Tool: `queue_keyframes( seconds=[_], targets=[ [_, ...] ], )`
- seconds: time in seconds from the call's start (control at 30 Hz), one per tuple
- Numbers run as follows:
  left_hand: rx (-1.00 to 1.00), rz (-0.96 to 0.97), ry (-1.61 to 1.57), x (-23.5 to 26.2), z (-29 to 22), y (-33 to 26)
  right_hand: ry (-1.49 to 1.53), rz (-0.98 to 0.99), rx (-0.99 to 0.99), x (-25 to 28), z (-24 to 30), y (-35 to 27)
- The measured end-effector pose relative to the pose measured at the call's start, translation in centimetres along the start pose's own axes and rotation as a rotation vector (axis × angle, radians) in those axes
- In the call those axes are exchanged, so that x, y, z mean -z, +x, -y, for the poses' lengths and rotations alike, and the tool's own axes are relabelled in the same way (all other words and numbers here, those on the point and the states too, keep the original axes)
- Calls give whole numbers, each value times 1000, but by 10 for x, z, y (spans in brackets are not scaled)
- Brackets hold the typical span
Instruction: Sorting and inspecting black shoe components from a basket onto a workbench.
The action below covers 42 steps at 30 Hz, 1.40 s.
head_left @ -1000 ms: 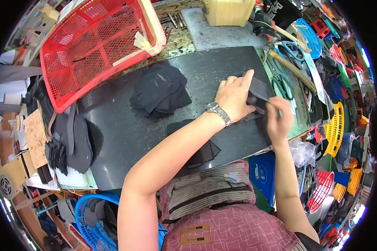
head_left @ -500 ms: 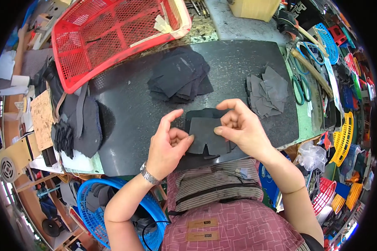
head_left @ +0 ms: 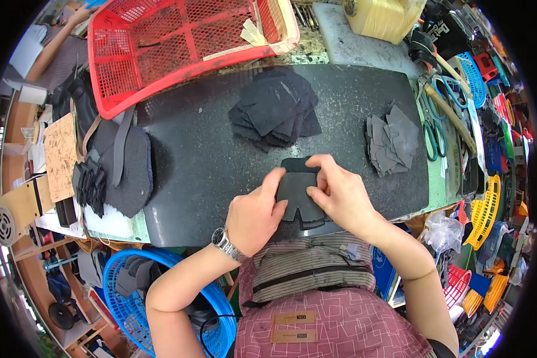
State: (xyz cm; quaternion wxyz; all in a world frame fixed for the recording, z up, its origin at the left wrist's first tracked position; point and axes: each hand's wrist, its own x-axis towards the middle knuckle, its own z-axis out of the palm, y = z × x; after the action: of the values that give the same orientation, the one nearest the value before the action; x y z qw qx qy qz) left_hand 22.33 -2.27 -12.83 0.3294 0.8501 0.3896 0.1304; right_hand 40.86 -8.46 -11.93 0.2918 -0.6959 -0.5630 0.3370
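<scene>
A grey notched piece of sheet material (head_left: 298,190), perhaps leather or foam, lies over a darker piece (head_left: 298,163) at the near edge of the black board. The darker piece shows past its far edge and under the notch. My left hand (head_left: 253,218), wearing a metal watch, has its thumb and index finger closed on the left edge. From the right, my right hand (head_left: 345,196) holds the other edge with bent fingers. Beyond my hands sits a heap of dark pieces (head_left: 274,107). A smaller pile of grey pieces (head_left: 392,142) is to the right.
A red plastic basket (head_left: 179,83) stands at the far left of the black board (head_left: 191,197). Scissors (head_left: 434,137) and a hammer (head_left: 450,116) lie along the right. A blue basket (head_left: 125,304) with dark pieces is below left. Another person's arm (head_left: 53,45) reaches in at far left.
My left hand has moved in from a loose, spread pose to the piece's left edge. My right fingers have come down onto the right edge. Another person's arm has appeared at the upper left.
</scene>
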Motion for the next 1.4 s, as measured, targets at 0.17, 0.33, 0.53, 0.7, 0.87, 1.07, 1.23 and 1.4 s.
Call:
queue_keyframes(
  seconds=[0.17, 0.33, 0.53, 0.7, 0.87, 1.07, 1.23, 1.4],
  targets=[
    [-439, -328, 206, 41, 4, 59, -128, -240, 223, 11, 3, 10],
    [-530, -102, 244, 63, 35, 112, -116, -325, 466, 13, 8, 38],
    [-50, -503, -310, 68, 11, 109, -184, -253, 579, -5, 1, 69],
    [-772, -362, 595, 39, -51, 34, 152, -235, 393, 32, -18, 69],
    [-704, -27, 460, -11, -29, 7, -505, -663, 52, 107, -65, 16],
    [-677, -115, 3, -24, -64, 75, -716, -551, -347, 123, -88, -18],
    [-722, -125, -145, -96, -88, 160, -460, -630, -402, 114, -99, -11],
    [-529, 146, -30, -105, -100, 180, -156, -637, -453, 122, -124, -13]
  ],
)
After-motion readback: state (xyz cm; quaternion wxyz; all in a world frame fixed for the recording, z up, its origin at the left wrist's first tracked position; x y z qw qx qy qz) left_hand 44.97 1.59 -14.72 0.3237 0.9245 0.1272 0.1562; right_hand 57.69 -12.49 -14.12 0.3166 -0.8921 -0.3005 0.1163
